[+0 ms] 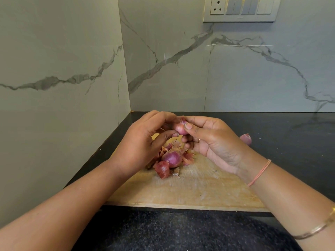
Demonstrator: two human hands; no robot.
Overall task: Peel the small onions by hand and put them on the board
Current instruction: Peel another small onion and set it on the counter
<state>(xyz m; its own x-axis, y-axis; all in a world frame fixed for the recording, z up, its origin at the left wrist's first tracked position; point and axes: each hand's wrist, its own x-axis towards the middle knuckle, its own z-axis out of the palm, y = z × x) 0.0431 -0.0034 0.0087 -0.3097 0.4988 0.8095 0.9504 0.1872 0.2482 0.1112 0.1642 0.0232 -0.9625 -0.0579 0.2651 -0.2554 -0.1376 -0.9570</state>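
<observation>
Head view: left hand [145, 140] and right hand [213, 140] are meeting above the board [190, 189], both pinching one small onion [179, 128]. They are likely holding it there so the papery skins [163, 169] drop onto the scuffed wood, around a glossy purple peeled onion [172, 157]. A spare onion [246, 138] is waiting on the dark desk [290, 133].

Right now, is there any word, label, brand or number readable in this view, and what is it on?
No text can be read anywhere in this view.
Switch plate on the wall: a socket and switches, no markings visible.
Board: bare wood, no stamp or brand.
Onion, pinched by the left hand and the right hand: no sticker.
</observation>
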